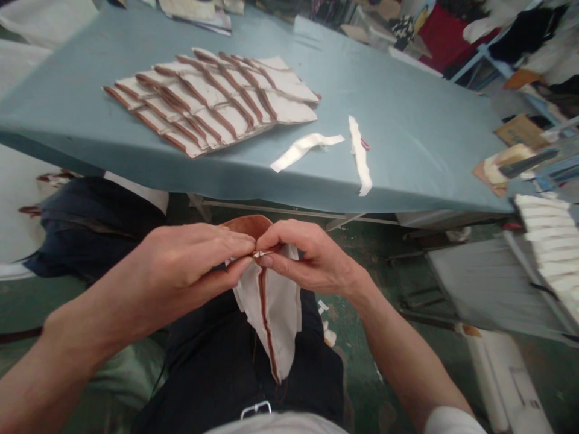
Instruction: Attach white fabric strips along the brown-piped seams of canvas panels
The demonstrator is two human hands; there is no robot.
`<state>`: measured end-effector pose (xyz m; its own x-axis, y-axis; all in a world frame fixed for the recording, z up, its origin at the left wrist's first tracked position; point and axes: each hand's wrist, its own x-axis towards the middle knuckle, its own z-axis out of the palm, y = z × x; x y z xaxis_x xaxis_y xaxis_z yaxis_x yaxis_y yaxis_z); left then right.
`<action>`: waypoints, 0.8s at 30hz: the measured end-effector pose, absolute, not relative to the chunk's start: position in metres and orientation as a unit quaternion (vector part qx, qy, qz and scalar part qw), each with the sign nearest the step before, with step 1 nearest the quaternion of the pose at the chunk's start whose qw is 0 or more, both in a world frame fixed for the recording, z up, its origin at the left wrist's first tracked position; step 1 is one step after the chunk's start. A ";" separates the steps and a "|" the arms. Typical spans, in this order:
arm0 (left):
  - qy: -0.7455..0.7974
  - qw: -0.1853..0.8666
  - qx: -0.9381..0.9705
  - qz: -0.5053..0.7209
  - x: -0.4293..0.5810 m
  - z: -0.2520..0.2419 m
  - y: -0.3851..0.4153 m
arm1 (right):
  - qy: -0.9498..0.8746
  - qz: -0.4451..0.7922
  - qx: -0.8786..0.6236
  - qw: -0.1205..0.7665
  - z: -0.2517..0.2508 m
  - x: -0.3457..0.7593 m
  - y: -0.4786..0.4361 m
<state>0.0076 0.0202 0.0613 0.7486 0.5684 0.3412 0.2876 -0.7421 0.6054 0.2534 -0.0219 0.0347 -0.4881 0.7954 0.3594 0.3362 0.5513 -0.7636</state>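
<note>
Between my two hands hangs a sewn fabric piece (283, 313), white on the outside with a brown seam running down its middle to a pointed lower end. A brown curved part of it shows above my fingers. My left hand (194, 259) pinches its upper edge at the seam, thumb below and fingers above. Right beside it, my right hand (312, 256) pinches the same edge, the fingertips of both hands nearly touching. What lies just under the fingertips is partly hidden.
Ahead stands a blue-covered table (407, 120) bearing overlapping rows of similar white-and-brown sewn pieces (217, 108). Two white strips, one curved (303, 147) and one straighter (359, 157), lie near its front edge. Dark cloth (99, 223) is at left; stacked white pieces (552, 241) are at right.
</note>
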 end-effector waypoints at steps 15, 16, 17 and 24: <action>0.296 0.217 0.896 0.249 0.012 0.058 0.011 | -0.817 0.288 -0.386 0.318 0.045 0.246 -0.027; 0.314 0.223 0.888 0.252 0.013 0.058 0.011 | -0.821 0.273 -0.388 0.317 0.044 0.246 -0.027; 0.328 0.241 0.877 0.257 0.014 0.057 0.012 | -0.827 0.257 -0.387 0.318 0.042 0.245 -0.027; 0.341 0.523 0.736 0.262 0.021 0.050 0.016 | -0.829 0.245 -0.348 0.362 0.036 0.240 -0.028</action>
<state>0.0210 0.0160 0.0498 0.6303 0.7758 0.0300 0.2267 -0.2208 0.9486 0.2398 -0.0283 0.0365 -0.4956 0.7550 0.4293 0.4009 0.6374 -0.6581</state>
